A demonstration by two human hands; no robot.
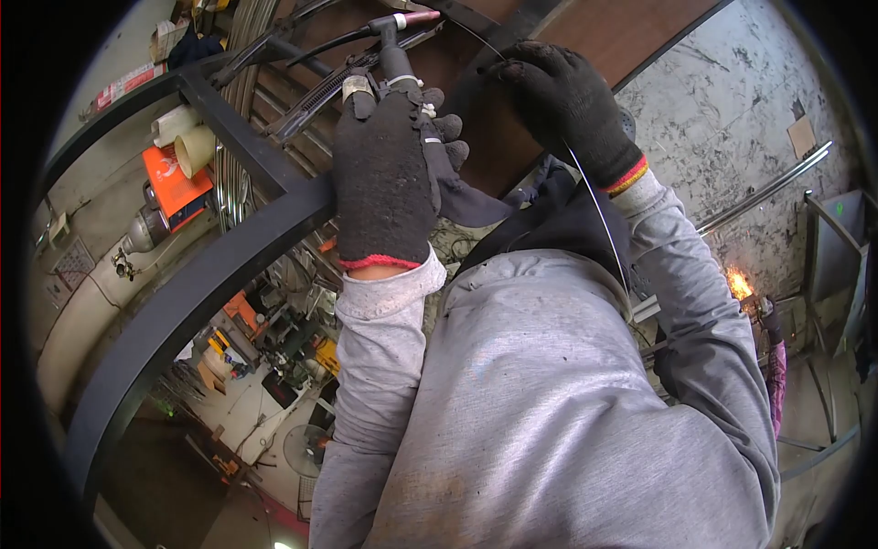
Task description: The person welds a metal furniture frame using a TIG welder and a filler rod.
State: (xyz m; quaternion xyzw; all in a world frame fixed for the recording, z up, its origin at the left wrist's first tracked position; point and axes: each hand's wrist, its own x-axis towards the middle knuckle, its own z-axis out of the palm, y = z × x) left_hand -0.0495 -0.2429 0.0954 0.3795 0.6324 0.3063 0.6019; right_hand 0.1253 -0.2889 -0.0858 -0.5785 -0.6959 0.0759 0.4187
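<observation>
My left hand [386, 174], in a dark knit glove with a red cuff, is wrapped round the handle of a TIG welding torch [395, 62]. The torch's pinkish nozzle end points right, close to a dark steel bar. Across from it, my right hand [567, 105], gloved the same way, pinches a thin metal filler rod [593, 197]. One end of the rod runs up toward the torch head; the other hangs down past my right forearm. A dark cloth-like sleeve [466, 206] trails from the torch beneath my left fingers.
A dark curved steel frame [197, 274] sweeps along my left side. Brown panel [631, 37] lies beyond my hands. On the floor stand an orange machine [174, 188], a fan [306, 448] and scattered tools. At right, sparks [739, 284] fly near another person's patterned sleeve [776, 384].
</observation>
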